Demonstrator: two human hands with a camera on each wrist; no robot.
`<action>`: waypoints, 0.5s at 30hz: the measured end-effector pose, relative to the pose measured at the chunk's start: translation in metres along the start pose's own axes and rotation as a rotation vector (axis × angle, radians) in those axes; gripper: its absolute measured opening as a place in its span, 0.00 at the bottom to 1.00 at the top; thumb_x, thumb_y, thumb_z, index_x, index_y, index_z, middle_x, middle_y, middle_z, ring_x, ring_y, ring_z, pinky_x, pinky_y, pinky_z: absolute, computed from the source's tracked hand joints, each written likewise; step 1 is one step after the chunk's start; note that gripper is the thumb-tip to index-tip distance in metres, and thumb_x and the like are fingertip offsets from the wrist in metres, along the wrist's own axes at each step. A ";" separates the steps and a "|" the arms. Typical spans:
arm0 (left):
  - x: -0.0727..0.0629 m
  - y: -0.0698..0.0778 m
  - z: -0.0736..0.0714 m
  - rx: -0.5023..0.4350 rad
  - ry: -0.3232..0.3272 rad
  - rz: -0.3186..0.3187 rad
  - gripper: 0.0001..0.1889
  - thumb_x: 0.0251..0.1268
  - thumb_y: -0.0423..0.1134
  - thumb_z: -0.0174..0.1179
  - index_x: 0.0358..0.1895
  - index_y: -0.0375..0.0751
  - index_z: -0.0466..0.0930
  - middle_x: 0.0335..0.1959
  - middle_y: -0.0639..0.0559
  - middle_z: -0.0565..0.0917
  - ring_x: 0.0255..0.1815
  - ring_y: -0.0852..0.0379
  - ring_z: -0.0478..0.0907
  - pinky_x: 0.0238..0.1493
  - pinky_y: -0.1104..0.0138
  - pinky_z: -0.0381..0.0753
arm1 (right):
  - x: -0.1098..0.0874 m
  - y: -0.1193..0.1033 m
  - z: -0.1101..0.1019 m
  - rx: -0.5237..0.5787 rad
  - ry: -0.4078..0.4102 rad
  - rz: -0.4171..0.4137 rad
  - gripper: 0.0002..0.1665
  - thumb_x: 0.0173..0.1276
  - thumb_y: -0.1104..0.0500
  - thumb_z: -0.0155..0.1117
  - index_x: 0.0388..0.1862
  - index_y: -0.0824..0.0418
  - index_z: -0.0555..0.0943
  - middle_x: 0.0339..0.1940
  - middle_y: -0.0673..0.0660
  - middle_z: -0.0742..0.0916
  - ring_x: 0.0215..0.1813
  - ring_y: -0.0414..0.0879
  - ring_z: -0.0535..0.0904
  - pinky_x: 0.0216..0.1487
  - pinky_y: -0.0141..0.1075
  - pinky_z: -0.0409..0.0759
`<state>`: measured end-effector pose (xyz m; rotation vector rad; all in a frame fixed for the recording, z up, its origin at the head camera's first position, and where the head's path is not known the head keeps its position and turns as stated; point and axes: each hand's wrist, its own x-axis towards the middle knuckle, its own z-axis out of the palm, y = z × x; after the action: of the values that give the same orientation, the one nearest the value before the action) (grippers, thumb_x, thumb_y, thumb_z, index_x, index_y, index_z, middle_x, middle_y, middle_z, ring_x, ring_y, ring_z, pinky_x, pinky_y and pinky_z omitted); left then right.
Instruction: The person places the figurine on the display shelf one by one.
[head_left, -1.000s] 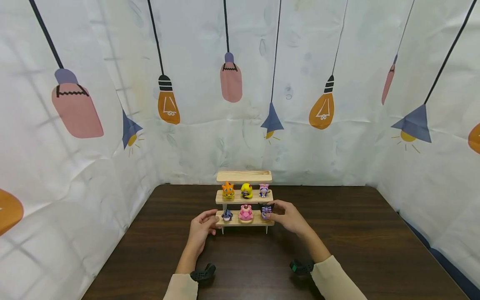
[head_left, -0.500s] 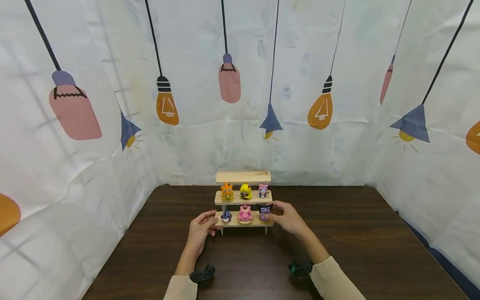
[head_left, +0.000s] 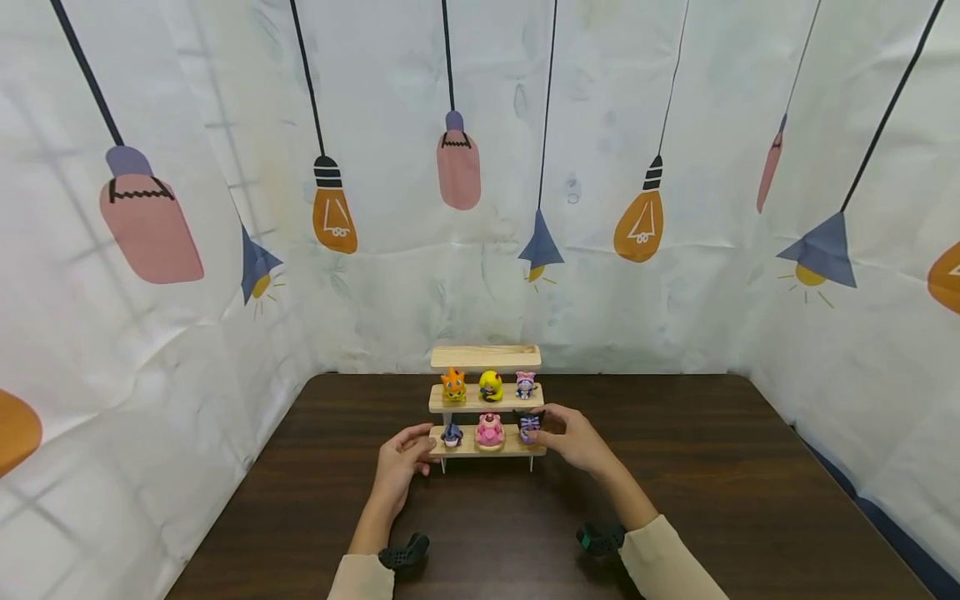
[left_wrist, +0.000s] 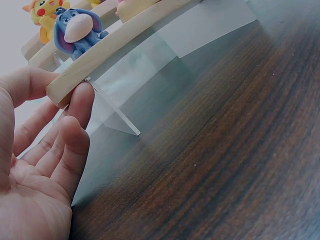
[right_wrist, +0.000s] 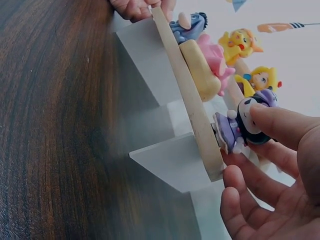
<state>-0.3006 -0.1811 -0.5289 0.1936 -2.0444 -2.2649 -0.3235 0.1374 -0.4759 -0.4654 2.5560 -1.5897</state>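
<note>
A three-tier wooden display stand (head_left: 486, 358) on clear supports stands at the far middle of the table. My left hand (head_left: 400, 467) pinches the left end of its bottom shelf (left_wrist: 120, 47), thumb above and fingers beneath. My right hand (head_left: 577, 439) holds a purple-and-black figurine (right_wrist: 229, 131) between thumb and fingers at the right end of that shelf. The figurine is upright, its base at the board; whether it touches is hard to tell. A blue donkey figurine (left_wrist: 79, 31) sits at the left end, with a pink bear figurine (head_left: 490, 432) in the middle.
On the middle tier stand an orange-and-yellow figurine (head_left: 453, 386), a yellow-haired figurine (head_left: 491, 386) and a pink-and-purple figurine (head_left: 525, 385). The dark wooden table (head_left: 495, 525) reaches back to a white curtain (head_left: 390, 300) printed with lamps.
The head view has shifted slightly, so the scene sits a little lower and further left. Both hands keep their holds, and the figurines stay in their places.
</note>
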 end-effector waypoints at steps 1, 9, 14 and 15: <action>0.000 0.000 0.000 0.000 -0.001 -0.001 0.19 0.69 0.33 0.65 0.61 0.32 0.79 0.36 0.52 0.88 0.28 0.57 0.85 0.23 0.70 0.78 | 0.000 0.000 0.000 -0.001 -0.003 0.000 0.23 0.68 0.50 0.73 0.58 0.56 0.82 0.51 0.56 0.88 0.47 0.48 0.82 0.45 0.39 0.80; 0.001 0.000 0.000 -0.006 -0.006 0.003 0.20 0.69 0.33 0.65 0.62 0.32 0.78 0.36 0.53 0.88 0.27 0.57 0.85 0.23 0.70 0.78 | -0.002 -0.003 -0.008 -0.039 -0.029 -0.013 0.23 0.69 0.50 0.72 0.59 0.57 0.82 0.53 0.57 0.87 0.51 0.49 0.82 0.50 0.42 0.80; 0.000 -0.001 -0.001 -0.002 -0.012 0.007 0.21 0.70 0.33 0.64 0.63 0.31 0.78 0.36 0.54 0.88 0.28 0.57 0.85 0.23 0.70 0.78 | -0.003 -0.003 -0.017 -0.057 -0.064 -0.050 0.22 0.71 0.51 0.70 0.60 0.58 0.81 0.55 0.58 0.87 0.56 0.51 0.82 0.56 0.46 0.81; 0.000 -0.001 -0.001 -0.006 -0.013 0.006 0.20 0.70 0.33 0.64 0.63 0.31 0.78 0.36 0.54 0.88 0.28 0.57 0.85 0.23 0.70 0.78 | -0.003 -0.002 -0.019 -0.056 -0.074 -0.057 0.22 0.71 0.52 0.69 0.60 0.58 0.81 0.55 0.59 0.87 0.57 0.52 0.82 0.56 0.47 0.81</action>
<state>-0.3007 -0.1817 -0.5296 0.1718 -2.0414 -2.2744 -0.3246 0.1535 -0.4659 -0.5968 2.5601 -1.4918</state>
